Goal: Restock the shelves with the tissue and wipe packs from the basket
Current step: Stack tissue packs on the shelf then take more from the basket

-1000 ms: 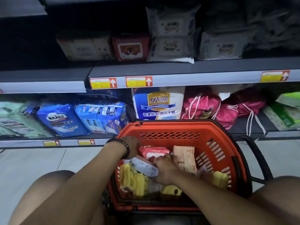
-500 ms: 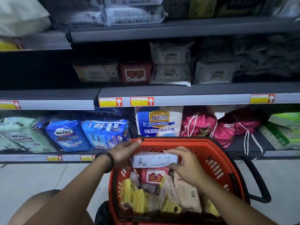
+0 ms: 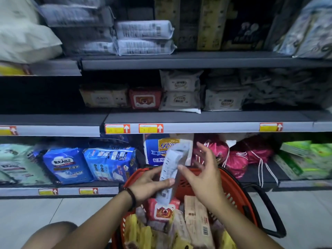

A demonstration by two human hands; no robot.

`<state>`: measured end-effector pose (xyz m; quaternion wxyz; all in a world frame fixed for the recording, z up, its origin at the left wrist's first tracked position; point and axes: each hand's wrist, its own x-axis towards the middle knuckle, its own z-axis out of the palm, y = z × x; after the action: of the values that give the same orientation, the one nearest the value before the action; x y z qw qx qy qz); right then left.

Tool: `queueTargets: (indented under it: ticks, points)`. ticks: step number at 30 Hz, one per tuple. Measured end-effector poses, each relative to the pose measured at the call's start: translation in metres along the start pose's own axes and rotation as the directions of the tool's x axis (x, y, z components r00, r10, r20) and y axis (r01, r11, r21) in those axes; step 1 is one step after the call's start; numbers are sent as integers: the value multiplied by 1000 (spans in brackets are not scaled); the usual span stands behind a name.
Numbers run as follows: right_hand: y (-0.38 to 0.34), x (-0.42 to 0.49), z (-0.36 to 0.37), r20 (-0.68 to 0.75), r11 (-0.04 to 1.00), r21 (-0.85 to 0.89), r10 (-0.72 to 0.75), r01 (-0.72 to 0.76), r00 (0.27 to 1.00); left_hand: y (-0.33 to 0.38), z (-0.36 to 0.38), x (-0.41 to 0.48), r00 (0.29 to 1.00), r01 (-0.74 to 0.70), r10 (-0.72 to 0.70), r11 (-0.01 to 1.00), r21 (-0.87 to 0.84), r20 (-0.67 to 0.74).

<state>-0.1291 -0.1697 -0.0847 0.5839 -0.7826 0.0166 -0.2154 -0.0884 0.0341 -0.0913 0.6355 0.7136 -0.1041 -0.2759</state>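
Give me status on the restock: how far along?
Early to midway, at a guess. Done: the middle shelf already carries wipe packs, though whether they came from the basket can't be told. In hand: the left hand grips a white pack lifted above the orange basket; the right hand is open beside it. Left: the basket holds a red pack, beige packs and yellow packs.

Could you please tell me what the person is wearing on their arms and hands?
Both forearms are bare, with no sleeves in view and no gloves. The left hand has a dark beaded bracelet round its wrist. The right hand and its wrist show no watch, band or ring.
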Motion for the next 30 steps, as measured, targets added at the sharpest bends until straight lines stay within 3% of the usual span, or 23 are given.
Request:
queueTargets:
  ticks: [3,5,7,12,20,23,26,30]
  points:
    - [3,1,1,131,988,-122,112,-96,985,11,11,3,997,-55,30,934,-352,-75]
    - [6,4,4,276,958,79,244,-275,929,23,14,5,988,-107,48,903,-416,-149]
    - [10,6,9,363,854,314,297,-415,884,30,18,6,976,-167,93,901,-401,-196]
    - [7,19,11,181,804,494,278,-331,944,51,9,3,925,-335,199,830,-446,-325]
    - [-22,32,16,-10,733,637,318,-239,948,63,-6,-5,848,-493,254,700,-517,-466]
    - [-43,33,13,-102,809,575,220,-123,970,78,-1,-17,809,-548,331,723,-420,-485]
    - [-75,47,6,-159,876,483,86,1,984,109,-7,-26,727,-611,439,765,-204,-528]
    - [-133,87,3,-195,913,389,-47,121,980,176,-35,-32,527,-616,596,759,211,-606]
